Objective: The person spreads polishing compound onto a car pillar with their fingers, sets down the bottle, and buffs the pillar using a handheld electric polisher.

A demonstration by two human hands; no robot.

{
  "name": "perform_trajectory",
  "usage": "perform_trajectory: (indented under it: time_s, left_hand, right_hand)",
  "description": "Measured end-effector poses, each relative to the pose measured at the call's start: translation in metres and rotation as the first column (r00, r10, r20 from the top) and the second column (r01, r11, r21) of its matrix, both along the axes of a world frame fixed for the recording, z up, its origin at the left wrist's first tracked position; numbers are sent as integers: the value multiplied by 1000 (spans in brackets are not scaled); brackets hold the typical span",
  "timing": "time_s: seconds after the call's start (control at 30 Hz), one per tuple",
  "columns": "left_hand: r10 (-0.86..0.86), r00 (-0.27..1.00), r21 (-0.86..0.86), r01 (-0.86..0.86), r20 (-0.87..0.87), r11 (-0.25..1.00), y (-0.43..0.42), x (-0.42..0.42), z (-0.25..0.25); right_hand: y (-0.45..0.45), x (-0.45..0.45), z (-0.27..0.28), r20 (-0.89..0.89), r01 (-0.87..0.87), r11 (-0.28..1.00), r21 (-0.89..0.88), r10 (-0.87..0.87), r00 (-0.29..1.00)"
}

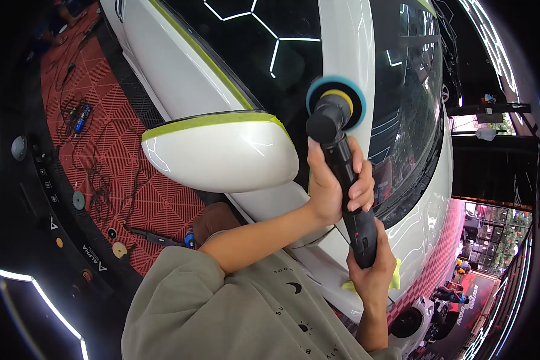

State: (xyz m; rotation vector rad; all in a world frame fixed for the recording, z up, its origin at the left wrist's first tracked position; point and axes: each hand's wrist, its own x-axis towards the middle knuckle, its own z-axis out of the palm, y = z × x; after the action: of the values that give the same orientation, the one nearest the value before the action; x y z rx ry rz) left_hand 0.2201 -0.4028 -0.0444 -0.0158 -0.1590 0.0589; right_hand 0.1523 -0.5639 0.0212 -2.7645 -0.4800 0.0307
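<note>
A black cordless polisher is held in both hands over the white car. My left hand wraps round its neck, just below the head. Lower down, my right hand grips the rear end of the body. The round pad, blue-rimmed with a yellow centre, looks blurred. It overlaps the white pillar between side window and windshield; whether it touches cannot be told. The white side mirror, edged with green masking tape, is left of my left hand. A yellow-green cloth shows behind my right hand.
Red floor tiles to the left carry loose cables, another tool and round pads. The windshield lies right of the polisher. Another white car and a person are in the far lower right.
</note>
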Motion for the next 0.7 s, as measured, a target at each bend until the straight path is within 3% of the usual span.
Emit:
perform_trajectory:
  time_s: [0.3, 0.37, 0.5, 0.7]
  left_hand:
    - [216, 976, 83, -217, 26, 973, 45, 54, 48]
    - [188, 980, 87, -193, 60, 977, 29, 59, 42]
    - [147, 989, 233, -144, 7, 962, -20, 20, 18]
    - [32, 999, 197, -27, -25, 980, -110, -32, -36]
  right_hand:
    - [42, 50, 32, 86, -87, 995, 39, 84, 993]
    - [34, 48, 28, 70, -94, 982, 163, 84, 994]
    - [-25, 21, 0, -48, -79, 984, 160, 87, 995]
    - [-123, -25, -55, -192, -19, 984, 175, 53, 980]
